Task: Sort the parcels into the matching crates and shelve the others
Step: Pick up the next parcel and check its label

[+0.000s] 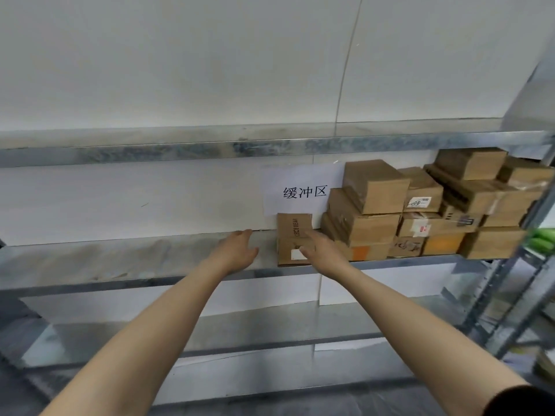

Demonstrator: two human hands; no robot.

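Right hand (322, 252): stretched out to the parcel with the fingers straight and a little apart, gripping nothing. My forefinger lies across its front face and my thumb sits by its white label (whether the skin truly presses the card I cannot tell).
Left hand (237, 250): wide and relaxed, palm turned towards the parcel, holding nothing. It hovers over the bare board just to the parcel's left, not touching it.
Parcel (289, 235): a small brown cardboard box standing upright on the shelf with its back close to the wall. Reddish lettering runs up its front and a white label sits low on it. It stands just left of the pile and directly under the sign.
Shelf (135, 256): a grey metal board at about the height of my hands, bare along its left part.
Sign (303, 190): a white sheet on the wall with three black Chinese characters. Its lower edge is hidden behind the parcel's top.
Other boxes (375, 187): brown cartons heaped several high on the right part of the same board, some tilted, some with white or orange labels.
Upper rail (210, 151): a metal edge running across above the cartons.
Lower board (240, 331): another grey level beneath my forearms.
Green thing (540, 240): at the right edge, too blurred to name.
Sleeve (522, 400): dark, on my right arm in the bottom corner.
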